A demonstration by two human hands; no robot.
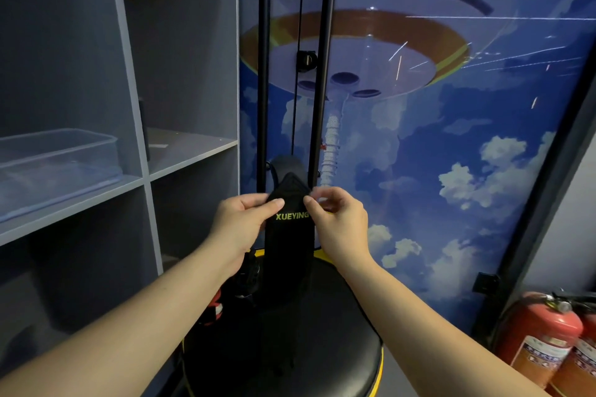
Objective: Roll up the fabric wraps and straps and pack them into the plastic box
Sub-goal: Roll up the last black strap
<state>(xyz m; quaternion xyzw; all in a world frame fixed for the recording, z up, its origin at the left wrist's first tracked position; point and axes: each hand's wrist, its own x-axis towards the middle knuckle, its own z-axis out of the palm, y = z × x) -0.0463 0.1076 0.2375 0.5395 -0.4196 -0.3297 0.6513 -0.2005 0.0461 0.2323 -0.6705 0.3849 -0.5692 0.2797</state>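
Note:
A black fabric wrap with yellow "XUEYING" lettering hangs upright in front of me, its lower end draped onto a round black padded seat. My left hand pinches the wrap's upper left edge with thumb and fingers. My right hand pinches its upper right edge at the same height. A clear plastic box stands on the grey shelf at the left, lid off; I see nothing inside it. More dark straps with a red and white part lie at the seat's left side.
Grey shelving fills the left. Two black poles and a cable rise behind the wrap in front of a blue mural wall. Two red fire extinguishers stand on the floor at the lower right.

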